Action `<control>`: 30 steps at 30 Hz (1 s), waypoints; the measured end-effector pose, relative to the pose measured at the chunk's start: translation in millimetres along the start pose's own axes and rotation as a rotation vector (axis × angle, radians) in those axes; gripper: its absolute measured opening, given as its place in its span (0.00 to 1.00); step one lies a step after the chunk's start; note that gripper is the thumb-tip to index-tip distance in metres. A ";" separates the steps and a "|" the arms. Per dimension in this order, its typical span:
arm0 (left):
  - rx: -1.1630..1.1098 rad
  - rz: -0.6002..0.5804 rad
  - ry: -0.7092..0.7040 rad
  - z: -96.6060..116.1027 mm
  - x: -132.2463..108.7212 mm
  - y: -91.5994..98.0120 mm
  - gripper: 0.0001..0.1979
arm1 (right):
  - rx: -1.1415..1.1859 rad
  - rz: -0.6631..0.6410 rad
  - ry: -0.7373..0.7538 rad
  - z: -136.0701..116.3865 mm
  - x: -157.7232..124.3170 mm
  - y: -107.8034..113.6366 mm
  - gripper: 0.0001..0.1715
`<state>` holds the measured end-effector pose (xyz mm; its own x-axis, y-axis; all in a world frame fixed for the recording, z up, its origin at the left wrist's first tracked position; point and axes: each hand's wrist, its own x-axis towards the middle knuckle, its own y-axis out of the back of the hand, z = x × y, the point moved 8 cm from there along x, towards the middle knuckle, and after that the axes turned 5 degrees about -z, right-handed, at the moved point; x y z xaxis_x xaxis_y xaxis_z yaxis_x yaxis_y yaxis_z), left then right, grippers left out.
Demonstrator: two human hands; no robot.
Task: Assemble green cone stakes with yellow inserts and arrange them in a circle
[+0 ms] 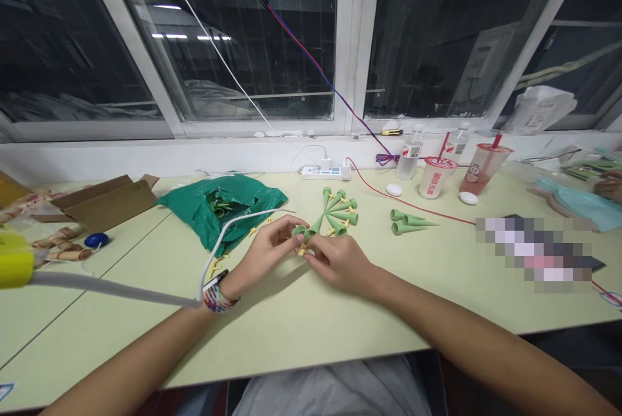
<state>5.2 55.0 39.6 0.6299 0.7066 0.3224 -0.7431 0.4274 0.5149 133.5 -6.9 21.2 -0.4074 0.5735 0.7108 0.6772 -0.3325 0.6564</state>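
Observation:
My left hand (pixel 272 244) is closed on a green plastic cone (pixel 300 231), its wide round mouth turned up. Fingers and thumb of my right hand (pixel 340 260) pinch a small yellow plastic piece (pixel 301 251) right at that cone; whether the two are joined I cannot tell. Just behind my hands, several green cones (pixel 347 216) lie in a fan, tips towards its middle, with yellow pieces (pixel 332 231) at them. To the right rest a few loose green cones (pixel 409 228). More yellow pieces (pixel 214 267) lie by my left wrist.
A torn green plastic bag (pixel 262 194) with green parts inside lies back left. A grey curved rod (pixel 116 288) crosses above my left forearm. Cardboard (pixel 107 205), a blue ball (pixel 96 240), a power strip (pixel 326 172), a red cable (pixel 413 200) and drink cups (pixel 436 177) stand around.

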 end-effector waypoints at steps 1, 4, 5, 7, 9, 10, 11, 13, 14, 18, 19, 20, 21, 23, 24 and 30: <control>0.092 0.023 -0.052 5.2 -0.9 5.4 0.12 | 0.001 0.017 0.020 -2.9 0.0 2.0 0.03; 0.439 0.077 -0.255 20.9 -4.8 17.7 0.12 | -0.015 0.078 0.106 -13.7 -0.3 9.5 0.06; 0.556 0.078 -0.324 24.5 -6.2 18.8 0.13 | -0.025 0.090 0.132 -17.0 -0.5 11.2 0.06; 0.752 0.071 -0.421 26.5 -7.6 18.6 0.16 | -0.046 0.098 0.168 -21.8 -0.9 12.4 0.07; 0.863 0.051 -0.437 21.5 -5.9 17.2 0.16 | -0.070 0.086 0.182 -24.2 -1.5 10.6 0.09; 0.888 0.033 -0.418 17.0 -4.0 16.1 0.15 | -0.082 0.074 0.182 -24.7 -1.7 8.7 0.09; 0.900 0.011 -0.391 11.5 -1.8 14.5 0.14 | -0.094 0.058 0.182 -25.2 -1.9 6.4 0.10; 0.908 -0.032 -0.335 -0.1 2.4 10.7 0.14 | -0.111 0.014 0.183 -26.2 -2.2 0.8 0.11; 0.908 -0.059 -0.308 -6.5 4.5 8.4 0.14 | -0.114 -0.011 0.187 -26.9 -2.3 -2.0 0.11; 0.833 -0.128 -0.198 -31.1 12.8 5.3 0.14 | -0.118 -0.107 0.192 -28.2 -3.1 -10.9 0.12; 0.797 -0.129 -0.173 -36.1 14.7 6.6 0.14 | -0.122 -0.124 0.189 -27.9 -3.5 -12.3 0.13; 0.760 -0.125 -0.153 -40.2 16.3 8.3 0.14 | -0.125 -0.137 0.185 -27.5 -3.9 -13.3 0.13; 0.724 -0.120 -0.136 -43.6 17.7 10.0 0.14 | -0.127 -0.147 0.182 -26.9 -4.3 -14.3 0.14; 0.667 -0.117 -0.116 -48.0 19.7 12.6 0.15 | -0.128 -0.162 0.181 -26.2 -5.1 -15.9 0.14; 0.643 -0.118 -0.111 -49.0 20.2 13.3 0.15 | -0.128 -0.166 0.182 -25.9 -5.4 -16.5 0.14; 0.528 -0.132 -0.121 -46.9 19.8 11.8 0.16 | -0.125 -0.168 0.187 -25.3 -6.5 -18.3 0.13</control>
<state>-1.7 100.5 14.8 0.7542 0.5835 0.3010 -0.4615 0.1450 0.8752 108.3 -23.5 11.0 -0.6216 0.4838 0.6161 0.5146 -0.3407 0.7868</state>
